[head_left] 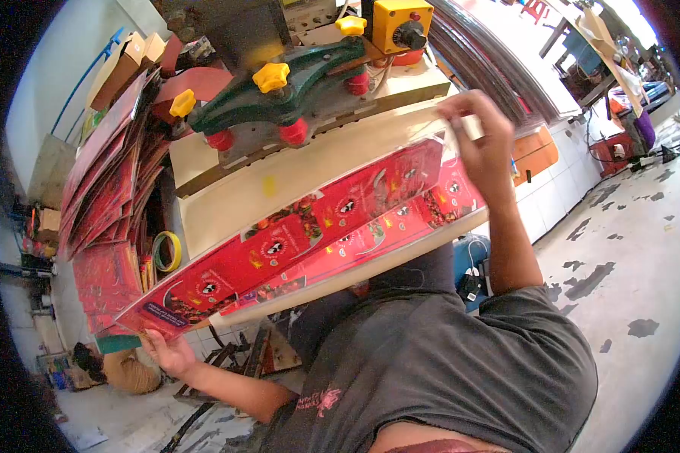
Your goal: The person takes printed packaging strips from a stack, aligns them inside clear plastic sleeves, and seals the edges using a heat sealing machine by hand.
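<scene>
A long red printed strip (279, 245) with repeated round logos and food pictures slants across the machine's pale bed. My left hand (168, 353) pinches its lower left corner, thumb on top. My right hand (482, 143) is slightly blurred beside the strip's upper right end, with its fingers curved and apart from the thumb. Under the strip, a second red printed sheet (363, 245) lies along the front of the pale bed (238, 198), partly covered.
A dark green clamp bar (310, 79) with yellow knobs crosses the machine behind the bed. A yellow control box (402, 26) sits at its top right. Stacked red printed sheets (113, 181) and a yellow tape roll (166, 251) are at left. Long dark sheets (491, 64) lie at right.
</scene>
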A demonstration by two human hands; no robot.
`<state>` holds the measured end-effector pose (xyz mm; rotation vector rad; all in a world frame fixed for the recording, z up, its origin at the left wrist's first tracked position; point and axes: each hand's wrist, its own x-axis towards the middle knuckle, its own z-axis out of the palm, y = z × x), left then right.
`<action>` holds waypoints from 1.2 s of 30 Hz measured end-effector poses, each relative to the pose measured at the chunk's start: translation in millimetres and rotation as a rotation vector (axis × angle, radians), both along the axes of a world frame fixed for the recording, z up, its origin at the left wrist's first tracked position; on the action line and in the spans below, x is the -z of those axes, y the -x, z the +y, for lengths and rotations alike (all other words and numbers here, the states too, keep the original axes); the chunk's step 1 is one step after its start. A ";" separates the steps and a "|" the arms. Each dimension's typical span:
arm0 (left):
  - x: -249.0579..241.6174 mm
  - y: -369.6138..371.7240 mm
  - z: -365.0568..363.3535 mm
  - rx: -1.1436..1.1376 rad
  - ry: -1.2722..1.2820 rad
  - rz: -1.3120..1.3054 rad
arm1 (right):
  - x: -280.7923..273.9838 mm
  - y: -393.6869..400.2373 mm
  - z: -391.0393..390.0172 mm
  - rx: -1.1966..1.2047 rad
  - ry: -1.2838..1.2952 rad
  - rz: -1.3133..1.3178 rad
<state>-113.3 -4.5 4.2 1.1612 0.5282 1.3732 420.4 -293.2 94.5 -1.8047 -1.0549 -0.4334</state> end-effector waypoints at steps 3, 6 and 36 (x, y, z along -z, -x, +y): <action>4.9 7.6 6.8 -0.025 0.014 -0.011 | -3.5 -41.6 -37.4 0.382 -0.013 -0.137; 6.7 9.4 8.7 -0.036 0.051 -0.016 | -0.7 -91.5 -97.4 0.704 0.026 -0.381; -51.6 -163.2 -114.3 0.429 -0.171 0.249 | -37.4 138.4 30.5 -1.395 -0.150 0.423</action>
